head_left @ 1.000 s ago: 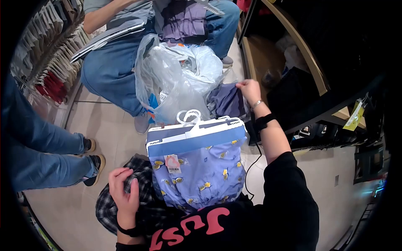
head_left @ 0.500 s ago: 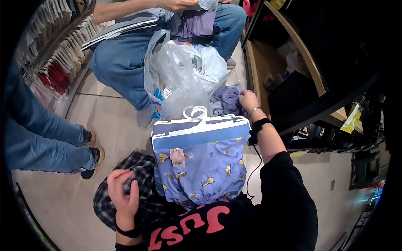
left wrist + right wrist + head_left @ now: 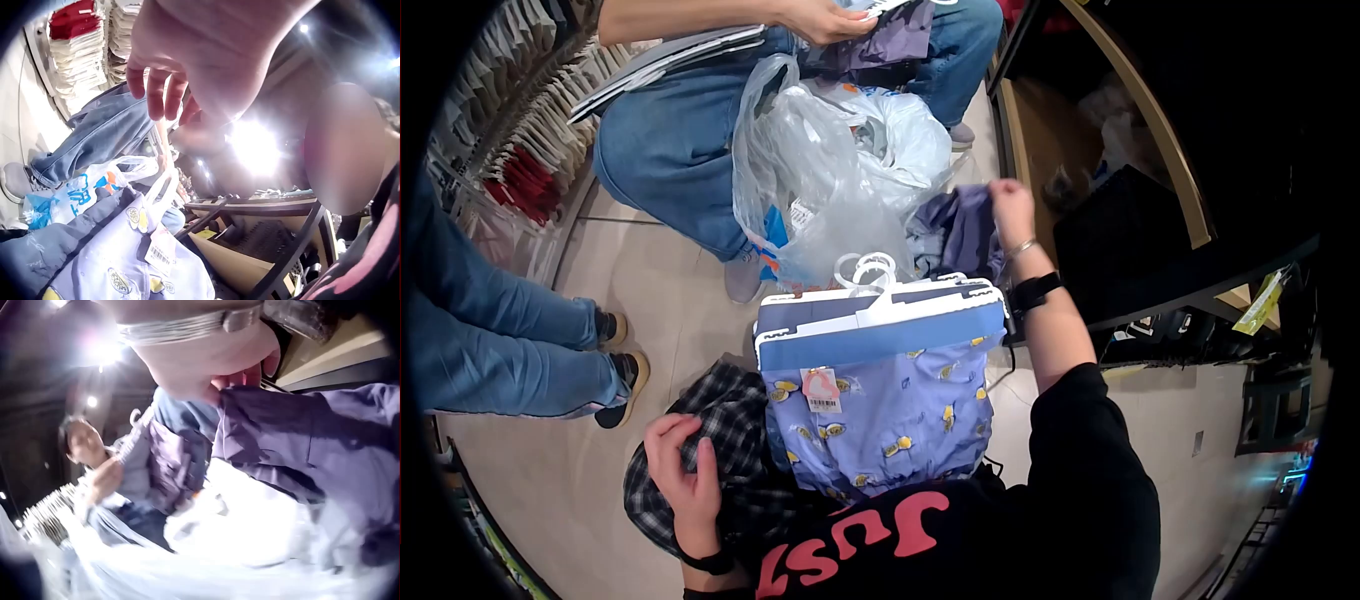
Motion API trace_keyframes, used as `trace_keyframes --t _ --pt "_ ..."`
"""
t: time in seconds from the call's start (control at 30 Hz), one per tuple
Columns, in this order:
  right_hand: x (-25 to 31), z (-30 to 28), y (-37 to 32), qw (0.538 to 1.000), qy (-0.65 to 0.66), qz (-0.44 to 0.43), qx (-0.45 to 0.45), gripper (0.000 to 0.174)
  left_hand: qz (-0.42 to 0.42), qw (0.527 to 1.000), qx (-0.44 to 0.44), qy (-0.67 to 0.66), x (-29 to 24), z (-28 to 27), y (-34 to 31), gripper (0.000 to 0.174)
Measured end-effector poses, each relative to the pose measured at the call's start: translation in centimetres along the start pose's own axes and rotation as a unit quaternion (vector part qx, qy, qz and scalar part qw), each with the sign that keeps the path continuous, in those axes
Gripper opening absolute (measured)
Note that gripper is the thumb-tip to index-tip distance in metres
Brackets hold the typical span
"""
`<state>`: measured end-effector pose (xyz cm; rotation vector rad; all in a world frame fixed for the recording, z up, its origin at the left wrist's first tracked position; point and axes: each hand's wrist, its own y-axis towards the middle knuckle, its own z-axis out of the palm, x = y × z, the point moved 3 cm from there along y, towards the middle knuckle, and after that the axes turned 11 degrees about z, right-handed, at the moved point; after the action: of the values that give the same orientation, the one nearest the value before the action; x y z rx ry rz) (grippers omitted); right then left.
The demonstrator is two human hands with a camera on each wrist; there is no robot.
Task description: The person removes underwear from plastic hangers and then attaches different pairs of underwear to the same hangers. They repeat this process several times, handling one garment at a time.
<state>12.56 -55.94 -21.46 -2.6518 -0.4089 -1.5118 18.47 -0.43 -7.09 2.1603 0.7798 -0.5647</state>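
Note:
My right hand [image 3: 1012, 212] pinches the edge of a dark purple garment [image 3: 960, 228] beside the plastic bags; in the right wrist view the purple cloth [image 3: 275, 434] hangs from my fingers. My left hand [image 3: 685, 472] is relaxed with nothing in it, above black-and-white plaid cloth [image 3: 725, 405]. Between my arms lie lavender-blue shorts [image 3: 870, 415] with a yellow lemon-like print, a blue waistband and a price tag [image 3: 821, 390]. They are on a white hanger [image 3: 875, 300], stacked over other hung garments. The tag also shows in the left wrist view.
Clear and white plastic bags [image 3: 820, 190] stand ahead on the tiled floor. Behind them sits a person in jeans [image 3: 665, 160], handling a hanger, with flat hung clothes on one leg. Another person's legs [image 3: 520, 350] are at left, near racks. A dark shelf with wooden edges [image 3: 1140, 110] borders the right.
My right hand has drawn the purple garment upward; its bunched cloth is now more stretched. My left hand stays over the plaid cloth. The seated person's hand has come into view with a hanger.

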Motion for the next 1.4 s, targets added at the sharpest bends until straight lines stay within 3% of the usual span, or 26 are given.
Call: trace_keyframes --t 0.07,0.13,0.17,0.3,0.43,0.47,0.57,0.7,0.77,0.83,0.9,0.93,1.0,1.03,1.13,1.17,1.2,1.23,1.27,1.3,1.33,1.37,1.4 --pt "4.2 -3.0 0.2 0.983 0.181 0.023 -0.013 0.014 0.007 1.0 0.008 0.002 -0.3 0.0 0.4 0.019" --pt "8.3 -5.7 0.1 0.929 0.365 0.026 0.052 0.016 0.016 1.0 0.007 0.003 -0.7 -0.1 0.5 0.019" --pt "10.9 -7.1 -0.7 0.916 0.396 0.018 0.057 0.014 0.021 1.0 0.005 -0.003 -0.8 -0.2 0.5 0.018" --pt "17.9 -10.0 -1.4 0.901 0.417 -0.037 0.115 0.014 0.058 0.998 0.007 -0.02 -1.8 -0.7 1.0 0.018" --pt "20.3 -10.0 -1.7 0.915 0.393 0.028 0.081 0.013 0.11 0.993 0.033 -0.039 -3.2 -1.1 2.2 0.019" --pt "20.6 -10.4 -1.8 0.914 0.385 0.026 0.123 0.014 0.138 0.99 0.018 -0.034 -3.8 -1.1 2.9 0.02" --pt "23.0 -12.0 -3.9 0.92 0.369 0.051 0.124 0.02 0.183 0.978 0.051 -0.088 -5.0 -0.8 4.7 0.021" --pt "24.8 -12.7 -2.2 0.908 0.398 0.033 0.124 0.02 0.247 0.956 0.08 -0.14 -8.2 1.3 9.1 0.019" --pt "27.3 -13.6 -4.0 0.897 0.394 -0.02 0.199 0.017 0.236 0.946 0.125 -0.182 -9.9 2.9 11.3 0.019" --pt "30.5 -15.0 -6.9 0.878 0.385 -0.07 0.276 0.017 0.195 0.936 0.2 -0.212 -11.1 4.7 13.1 0.026" --pt "32.9 -16.6 -8.6 0.859 0.406 -0.113 0.292 0.02 0.148 0.919 0.277 -0.24 -11.6 7.1 14.5 0.036" --pt "34.2 -16.9 -9.7 0.841 0.435 -0.101 0.304 0.02 0.163 0.928 0.253 -0.221 -11.4 7.9 15.2 0.043" --pt "36.3 -18.1 -10.4 0.75 0.439 -0.148 0.471 0.021 0.192 0.942 0.205 -0.181 -10.6 9.6 15.9 0.058" --pt "37.4 -18.5 -10.6 0.702 0.443 -0.154 0.535 0.021 0.165 0.955 0.171 -0.178 -9.9 10.3 15.9 0.064" --pt "39.7 -19.7 -13.1 0.716 0.427 -0.137 0.535 0.027 0.111 0.964 0.136 -0.201 -8.3 10.0 15.6 0.089" --pt "40.1 -19.5 -16.7 0.73 0.449 -0.121 0.501 0.035 0.133 0.963 0.088 -0.215 -8.2 9.1 15.3 0.066" --pt "40.3 -19.4 -18.2 0.778 0.435 -0.178 0.416 0.018 0.097 0.962 0.135 -0.218 -7.7 7.8 15.6 0.05" --pt "40.0 -19.8 -16.7 0.747 0.426 -0.169 0.483 0.021 0.059 0.957 0.18 -0.22 -7.0 6.3 15.8 0.035" --pt "39.2 -20.6 -13.3 0.71 0.414 -0.158 0.548 0.025 0.115 0.97 0.063 -0.203 -5.9 5.0 15.9 0.018" --pt "38.4 -20.8 -12.5 0.701 0.407 -0.151 0.566 0.028 0.091 0.968 0.068 -0.225 -5.6 2.5 16.0 0.019" --pt "37.6 -21.0 -11.8 0.692 0.399 -0.144 0.584 0.03 0.156 0.966 0.004 -0.207 -5.6 -0.3 16.1 0.016" --pt "37.0 -20.9 -13.2 0.72 0.424 -0.132 0.534 0.03 0.103 0.965 0.0 -0.242 -4.6 -2.5 16.3 0.014" --pt "36.4 -20.7 -14.3 0.717 0.424 -0.14 0.536 0.027 0.104 0.96 -0.029 -0.257 -4.6 -5.0 16.6 0.014"
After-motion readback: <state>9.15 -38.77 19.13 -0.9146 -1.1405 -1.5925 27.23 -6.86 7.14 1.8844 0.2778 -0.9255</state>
